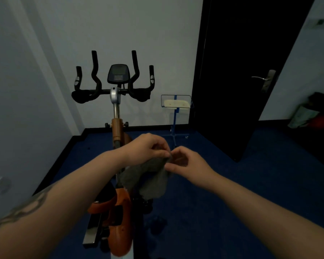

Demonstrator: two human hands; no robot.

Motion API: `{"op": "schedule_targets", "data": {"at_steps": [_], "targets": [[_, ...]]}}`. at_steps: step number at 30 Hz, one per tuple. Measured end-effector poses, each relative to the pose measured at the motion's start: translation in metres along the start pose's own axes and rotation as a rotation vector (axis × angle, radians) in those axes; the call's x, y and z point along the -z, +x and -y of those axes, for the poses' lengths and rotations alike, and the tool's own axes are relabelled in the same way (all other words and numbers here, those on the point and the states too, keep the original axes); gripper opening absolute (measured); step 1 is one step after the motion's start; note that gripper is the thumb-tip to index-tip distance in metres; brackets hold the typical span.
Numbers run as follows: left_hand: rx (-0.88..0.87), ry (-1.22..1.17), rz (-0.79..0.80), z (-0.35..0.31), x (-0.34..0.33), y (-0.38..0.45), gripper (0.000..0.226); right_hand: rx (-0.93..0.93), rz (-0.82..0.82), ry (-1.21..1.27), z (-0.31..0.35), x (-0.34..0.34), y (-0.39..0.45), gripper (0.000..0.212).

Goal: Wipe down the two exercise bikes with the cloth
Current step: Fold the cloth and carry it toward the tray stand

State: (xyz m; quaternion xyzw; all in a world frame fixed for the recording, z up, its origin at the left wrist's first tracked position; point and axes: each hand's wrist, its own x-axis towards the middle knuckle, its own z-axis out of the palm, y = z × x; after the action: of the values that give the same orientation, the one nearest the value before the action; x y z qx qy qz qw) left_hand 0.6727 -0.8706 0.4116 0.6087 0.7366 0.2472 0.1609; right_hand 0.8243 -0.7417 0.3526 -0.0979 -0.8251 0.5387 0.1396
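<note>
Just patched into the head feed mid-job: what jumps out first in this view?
Front and centre, the left hand and right hand pinch a grey cloth that hangs between them. Behind and below them stands an orange exercise bike, its black handlebars and console against the far wall. A dark door stands to the right.

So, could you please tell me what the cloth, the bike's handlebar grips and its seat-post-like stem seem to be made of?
The grey cloth, held by both hands, looks like soft woven or knit fabric: it droops in limp folds, matte. The handlebar grips look like matte black foam or rubber, with no shine. The stem under the console looks like polished metal, probably chromed steel, since it glints silver.
</note>
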Motion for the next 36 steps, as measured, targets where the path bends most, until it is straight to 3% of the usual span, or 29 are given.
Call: {"op": "schedule_targets", "data": {"at_steps": [4, 7, 9, 14, 17, 20, 24, 28, 31, 33, 36], "targets": [[-0.025, 0.003, -0.057, 0.006, 0.004, 0.019, 0.005, -0.013, -0.211, -0.273, 0.000, -0.005, 0.020, 0.049], [-0.052, 0.013, -0.123, 0.015, 0.005, 0.030, 0.008, 0.009, -0.322, -0.434, -0.006, 0.002, 0.030, 0.028], [-0.050, 0.050, -0.136, 0.024, 0.004, 0.036, 0.009, 0.033, -0.313, -0.555, -0.008, 0.013, 0.032, 0.015], [-0.005, 0.140, 0.020, 0.048, -0.014, 0.048, 0.020, -0.129, -0.159, -0.773, -0.015, 0.047, 0.025, 0.021], [0.059, 0.090, 0.072, 0.057, -0.029, 0.062, 0.018, -0.251, -0.168, -0.813, -0.024, 0.060, 0.024, 0.023], [0.110, -0.067, -0.108, 0.058, -0.054, 0.081, 0.008, -0.402, -0.220, -0.625, -0.040, 0.067, 0.033, 0.024], [0.159, -0.171, -0.359, 0.051, -0.112, 0.105, 0.010, -0.596, -0.303, 0.150, -0.066, 0.085, 0.047, 0.015], [0.113, -0.267, -0.398, 0.033, -0.166, 0.135, 0.020, -0.653, -0.308, 0.628, -0.094, 0.118, 0.065, 0.024], [0.005, -0.347, -0.222, 0.018, -0.184, 0.171, 0.050, -0.583, -0.286, 0.472, -0.114, 0.155, 0.083, 0.022], [-0.038, -0.290, -0.168, 0.014, -0.183, 0.199, 0.048, -0.483, -0.267, 0.337, -0.124, 0.185, 0.096, 0.017], [0.029, -0.234, -0.455, 0.013, -0.161, 0.244, 0.024, -0.375, -0.226, 0.161, -0.134, 0.234, 0.114, 0.013]]}}
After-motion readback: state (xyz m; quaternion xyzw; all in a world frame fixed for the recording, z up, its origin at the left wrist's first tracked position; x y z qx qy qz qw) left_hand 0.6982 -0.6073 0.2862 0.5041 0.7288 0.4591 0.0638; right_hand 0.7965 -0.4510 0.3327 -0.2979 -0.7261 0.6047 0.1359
